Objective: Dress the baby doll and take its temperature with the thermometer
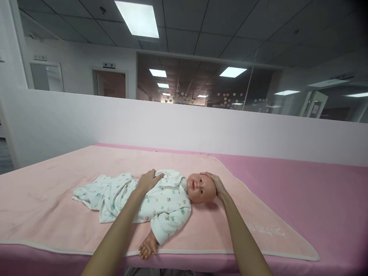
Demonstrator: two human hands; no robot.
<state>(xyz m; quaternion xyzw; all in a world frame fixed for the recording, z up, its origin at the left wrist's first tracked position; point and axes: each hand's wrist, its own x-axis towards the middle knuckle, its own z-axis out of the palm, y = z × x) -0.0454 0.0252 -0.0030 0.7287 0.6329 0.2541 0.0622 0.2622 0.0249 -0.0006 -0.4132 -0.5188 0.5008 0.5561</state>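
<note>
A baby doll (201,188) lies on its back with its head to the right. It wears a white gown (163,201) printed with small coloured patterns, which spreads loosely to the left over its legs. My left hand (148,181) rests on the doll's torso, fingers stretched out over the cloth. Curved round the crown of the doll's head is my right hand (215,183), its fingers lying along the far side. One doll hand (148,246) sticks out of the near sleeve, palm up, close to the front edge. The doll's other hand and its feet are hidden.
Under the doll is a peach blanket (57,214) with a pale border, spread over a pink padded surface (301,191). A low white wall (201,128) runs along the back, with glass above it. My lap shows below the front edge.
</note>
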